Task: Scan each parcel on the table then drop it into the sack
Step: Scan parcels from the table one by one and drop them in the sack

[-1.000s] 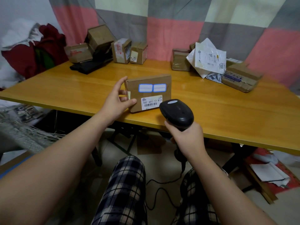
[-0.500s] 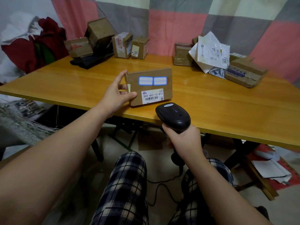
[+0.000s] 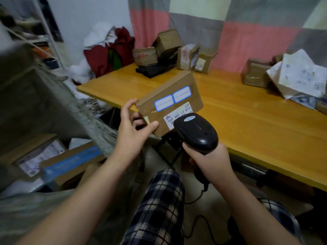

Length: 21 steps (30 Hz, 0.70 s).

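Cloth [image 3: 230,38] in pink, grey and cream checks hangs behind the orange-wood bench [image 3: 256,124] in front of you. Woven grey sack [image 3: 53,106] fills the frame's left, lower than the bench top. A white-labelled box [image 3: 39,156] and a blue-striped box [image 3: 70,163] show in its mouth.

Along the bench's far edge, stacked brown boxes [image 3: 168,41] sit on a black item at far L. At far R a taped carton [image 3: 254,73] sits just beside a crumpled white mailer bag [image 3: 300,75]. Red fabric [image 3: 109,55] is heaped past the bench's L end.

The parcel [image 3: 169,92], a flat brown box, is off the bench, held tilted in the air by the near-L corner w/ its label side facing you. Your L grip [image 3: 131,137] grasps it at the btm-L corner, thumb on the front face and fingers curled round the edge.

Your R grip [image 3: 210,161] is clenched round the handle of the black scanner [image 3: 196,131], w/ its cable [image 3: 200,218] trailing down between your plaid-trousered knees [image 3: 162,200]. The scanner head points at the parcel and hides the btm-R part of the white label [image 3: 178,113], which reads 502 602-12 812. Cannot tell if the head touches the box. Two blue-edged stickers [image 3: 172,99] sit above that label.
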Available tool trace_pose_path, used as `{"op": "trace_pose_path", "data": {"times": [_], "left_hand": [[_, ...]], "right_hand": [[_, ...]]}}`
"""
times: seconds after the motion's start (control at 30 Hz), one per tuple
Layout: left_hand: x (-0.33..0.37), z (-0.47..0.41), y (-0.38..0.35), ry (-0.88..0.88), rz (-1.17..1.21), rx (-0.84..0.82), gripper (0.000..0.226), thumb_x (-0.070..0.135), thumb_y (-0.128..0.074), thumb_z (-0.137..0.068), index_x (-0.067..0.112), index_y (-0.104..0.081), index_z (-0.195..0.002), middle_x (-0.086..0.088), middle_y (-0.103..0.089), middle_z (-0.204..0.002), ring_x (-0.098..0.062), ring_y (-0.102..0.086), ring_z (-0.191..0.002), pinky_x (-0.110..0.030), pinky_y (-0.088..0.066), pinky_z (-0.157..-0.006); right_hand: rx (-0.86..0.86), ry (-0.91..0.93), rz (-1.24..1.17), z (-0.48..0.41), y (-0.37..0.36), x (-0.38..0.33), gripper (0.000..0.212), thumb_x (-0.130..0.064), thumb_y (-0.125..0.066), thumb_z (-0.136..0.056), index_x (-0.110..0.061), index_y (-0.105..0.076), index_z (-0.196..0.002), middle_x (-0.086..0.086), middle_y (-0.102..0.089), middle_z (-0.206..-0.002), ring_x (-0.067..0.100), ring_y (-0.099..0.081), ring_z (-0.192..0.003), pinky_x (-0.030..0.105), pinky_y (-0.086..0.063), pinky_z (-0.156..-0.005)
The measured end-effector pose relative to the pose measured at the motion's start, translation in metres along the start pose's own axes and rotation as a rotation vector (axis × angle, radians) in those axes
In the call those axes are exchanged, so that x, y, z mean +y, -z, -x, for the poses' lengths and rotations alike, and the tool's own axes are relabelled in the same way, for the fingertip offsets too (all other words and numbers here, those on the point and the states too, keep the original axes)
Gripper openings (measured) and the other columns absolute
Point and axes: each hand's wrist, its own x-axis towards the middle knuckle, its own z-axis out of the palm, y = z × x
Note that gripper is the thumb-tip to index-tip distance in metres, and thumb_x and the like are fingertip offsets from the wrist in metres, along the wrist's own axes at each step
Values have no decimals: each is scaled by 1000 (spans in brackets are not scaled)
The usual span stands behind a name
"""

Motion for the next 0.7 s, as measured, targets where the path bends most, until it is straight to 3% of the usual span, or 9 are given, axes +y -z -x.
{"op": "trace_pose_path", "data": {"times": [0.1, 0.2, 0.27, 0.33, 0.4, 0.5, 0.6, 0.7], "left_hand": [[-11, 32, 58, 2, -31, 206, 63, -9, -65, -82, 23, -33, -126, -1, -54, -105, 2, -61, -79, -14, -49, -74], [-25, 62, 119, 16, -133, 400, 62, -3, -67, -78, 31, -36, -120, -13, -53, -116, -6, -57, -88, -12, -46, -78], [-28, 76, 157, 34, -267, 500, 66, 5, -70, -77, 44, -38, -118, -15, -53, -122, -11, -57, -96, -19, -47, -86], [-25, 81, 191, 18, -430, 521, 73, 11, -76, -77, 58, -37, -116, -9, -51, -124, -16, -58, -104, -31, -50, -92], [-20, 78, 216, 47, -623, 472, 69, 8, -76, -79, 44, -42, -127, -1, -46, -125, -14, -54, -108, -32, -48, -95], [-24, 56, 242, 87, -967, 391, 61, 11, -74, -80, 20, -48, -135, 0, -46, -119, -12, -48, -107, -27, -40, -95], [-47, 29, 253, 98, -1227, 192, 56, 10, -69, -83, 19, -50, -135, -13, -50, -118, -34, -51, -106, -41, -45, -87], [-71, 6, 253, 221, -1443, -78, 53, 15, -54, -93, 28, -40, -142, -12, -45, -128, -35, -46, -113, -44, -43, -90]], "right_hand": [[-151, 27, -23, -8, -48, -4, 34, -18, -81, -74, -38, -62, -94, -24, -67, -84, -12, -62, -82, 5, -46, -68], [-306, 64, 35, -10, -99, -4, 43, -19, -83, -73, -47, -56, -93, -29, -64, -87, -17, -59, -87, 8, -45, -75], [-387, 93, 84, -9, -130, -6, 41, -22, -83, -72, -47, -56, -89, -29, -63, -85, -18, -58, -85, 7, -44, -74], [-435, 141, 155, -10, -158, -6, 36, -25, -83, -72, -40, -61, -98, -20, -66, -96, -9, -60, -91, 12, -45, -78], [-465, 171, 213, -14, -182, -7, 39, -26, -82, -73, -27, -65, -108, -6, -69, -107, 7, -61, -101, 24, -48, -85], [-469, 158, 229, -23, -206, -8, 30, -25, -81, -74, -29, -63, -98, -2, -69, -101, 14, -62, -98, 30, -49, -83], [-436, 165, 231, -33, -218, -8, 31, -26, -82, -74, -28, -61, -98, -5, -67, -94, 10, -59, -93, 27, -45, -80], [-427, 148, 269, -41, -218, -7, 30, -25, -81, -74, -32, -58, -93, -11, -62, -87, 9, -57, -90, 25, -43, -77]]}}
